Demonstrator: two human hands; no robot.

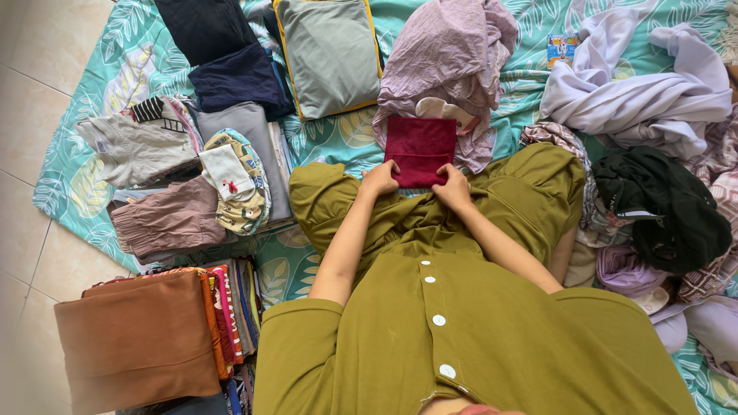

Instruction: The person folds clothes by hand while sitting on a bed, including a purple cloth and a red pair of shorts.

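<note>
A folded dark red cloth lies flat in front of my knees on the teal leaf-print sheet. My left hand grips its near left corner and my right hand grips its near right corner. I sit cross-legged in an olive-green garment with white buttons. A crumpled pale mauve cloth lies just beyond the red cloth, partly under it.
Folded clothes are stacked at left: dark navy pieces, a grey-green item, small patterned garments and a brown pile. Unfolded laundry heaps at right: a lilac garment and a black one. Tiled floor lies beyond the sheet.
</note>
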